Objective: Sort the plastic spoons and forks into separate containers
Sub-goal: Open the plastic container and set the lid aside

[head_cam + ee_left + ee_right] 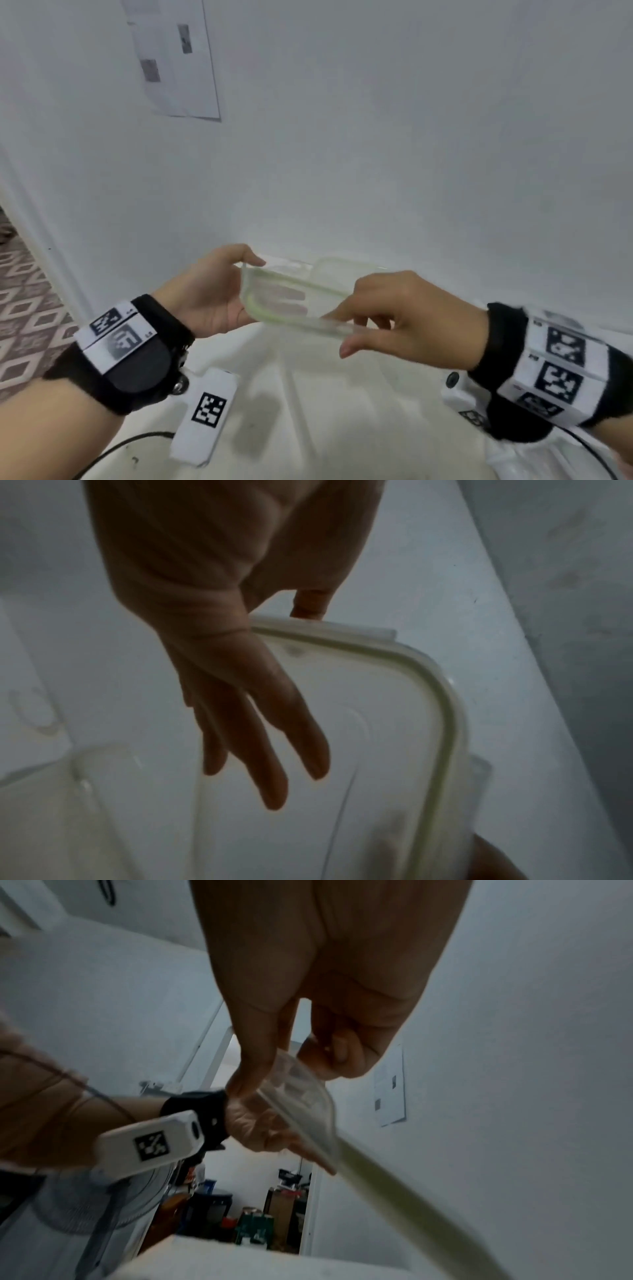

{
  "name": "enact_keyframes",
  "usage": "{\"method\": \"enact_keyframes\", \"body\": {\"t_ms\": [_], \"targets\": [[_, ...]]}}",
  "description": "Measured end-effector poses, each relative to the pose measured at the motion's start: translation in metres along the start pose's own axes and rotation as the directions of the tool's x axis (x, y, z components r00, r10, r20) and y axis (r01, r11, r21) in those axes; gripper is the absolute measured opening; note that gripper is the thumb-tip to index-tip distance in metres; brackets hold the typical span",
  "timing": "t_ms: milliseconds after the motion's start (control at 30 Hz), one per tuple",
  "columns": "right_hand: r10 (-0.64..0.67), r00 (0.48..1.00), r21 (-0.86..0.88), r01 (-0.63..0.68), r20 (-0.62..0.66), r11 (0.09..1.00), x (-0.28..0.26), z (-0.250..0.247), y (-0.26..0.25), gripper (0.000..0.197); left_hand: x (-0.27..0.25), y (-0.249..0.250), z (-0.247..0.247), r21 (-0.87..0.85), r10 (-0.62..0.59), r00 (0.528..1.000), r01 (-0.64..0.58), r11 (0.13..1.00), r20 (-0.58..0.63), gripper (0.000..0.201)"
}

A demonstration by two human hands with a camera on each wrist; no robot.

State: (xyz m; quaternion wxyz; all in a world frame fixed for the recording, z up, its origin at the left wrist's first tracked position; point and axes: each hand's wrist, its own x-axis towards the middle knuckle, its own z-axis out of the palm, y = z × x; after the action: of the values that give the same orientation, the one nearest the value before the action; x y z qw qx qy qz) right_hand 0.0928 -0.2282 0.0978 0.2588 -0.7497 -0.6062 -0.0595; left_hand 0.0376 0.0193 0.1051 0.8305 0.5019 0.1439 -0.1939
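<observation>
A clear plastic lid (255, 310) with a pale green seal hangs tilted in the air between both hands. My left hand (219, 291) holds its left end, with the thumb on the top edge and the fingers (267, 737) flat against the underside. At the lid's near right edge my right hand (394, 315) pinches the clear clip tab (294, 1074) between thumb and fingers. A clear container (342, 270) sits on the table behind the lid, close to the wall; its corner (51, 818) shows in the left wrist view. No spoons or forks are in view.
A white table (308, 411) runs up to a white wall with a paper sheet (174, 58) taped on it. A black cable (120, 448) lies at the table's near left. Patterned floor (24, 308) shows at far left. The right wrist view shows a cluttered doorway (260, 1218).
</observation>
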Motion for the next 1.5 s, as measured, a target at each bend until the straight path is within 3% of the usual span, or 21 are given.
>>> {"method": "enact_keyframes", "body": {"t_ms": [167,300,400,500,567,633,733,833,900,1000,1200,1400,1500], "targets": [[0.024,0.999,-0.057,-0.022,0.030,0.998,-0.020,0.043,0.010,0.041,0.019,-0.019,-0.011,0.253,0.016,0.986,0.027,0.967,-0.166,0.034],[0.166,0.985,0.034,-0.168,0.053,0.985,-0.031,0.053,0.020,0.054,0.029,-0.026,-0.027,0.351,0.106,0.957,-0.005,0.936,-0.269,0.027],[0.260,0.966,-0.032,-0.260,0.008,0.965,-0.042,0.057,0.031,0.064,0.033,-0.027,-0.038,0.410,0.141,0.948,-0.012,0.912,-0.286,0.022],[0.310,0.940,-0.076,-0.322,-0.139,0.944,-0.057,0.061,0.044,0.048,0.037,-0.028,-0.049,0.447,0.139,0.931,0.028,0.894,-0.337,0.021],[0.405,0.880,-0.066,-0.432,-0.247,0.899,-0.066,0.061,0.049,0.035,0.036,-0.027,-0.058,0.464,0.143,0.920,0.046,0.885,-0.364,0.018],[0.593,0.776,-0.028,-0.612,-0.214,0.790,-0.074,0.060,0.051,0.031,0.034,-0.026,-0.068,0.482,0.147,0.912,0.061,0.874,-0.383,0.015],[0.799,0.596,-0.118,-0.790,0.082,0.602,-0.081,0.063,0.051,0.044,0.030,-0.023,-0.081,0.497,0.157,0.904,0.068,0.865,-0.398,0.015],[0.798,0.499,-0.100,-0.824,0.337,0.558,-0.083,0.069,0.044,0.048,0.028,-0.022,-0.088,0.501,0.160,0.900,0.072,0.862,-0.405,0.014],[0.761,0.514,-0.039,-0.819,0.396,0.573,-0.081,0.072,0.040,0.033,0.029,-0.022,-0.090,0.503,0.160,0.900,0.074,0.861,-0.406,0.014],[0.756,0.546,0.006,-0.812,0.361,0.583,-0.080,0.071,0.040,0.017,0.029,-0.021,-0.094,0.500,0.166,0.898,0.068,0.864,-0.408,0.016],[0.765,0.570,-0.044,-0.793,0.301,0.608,-0.097,0.037,0.054,0.017,0.025,-0.016,-0.106,0.487,0.185,0.892,0.045,0.872,-0.413,0.017],[0.789,0.584,-0.265,-0.743,0.191,0.615,-0.132,-0.024,0.067,0.022,0.032,-0.021,-0.102,0.497,0.151,0.906,0.073,0.864,-0.394,0.017],[0.803,0.579,-0.232,-0.769,0.142,0.596,-0.143,-0.047,0.067,0.019,0.045,-0.030,-0.092,0.507,0.103,0.923,0.107,0.855,-0.370,0.017]]}}
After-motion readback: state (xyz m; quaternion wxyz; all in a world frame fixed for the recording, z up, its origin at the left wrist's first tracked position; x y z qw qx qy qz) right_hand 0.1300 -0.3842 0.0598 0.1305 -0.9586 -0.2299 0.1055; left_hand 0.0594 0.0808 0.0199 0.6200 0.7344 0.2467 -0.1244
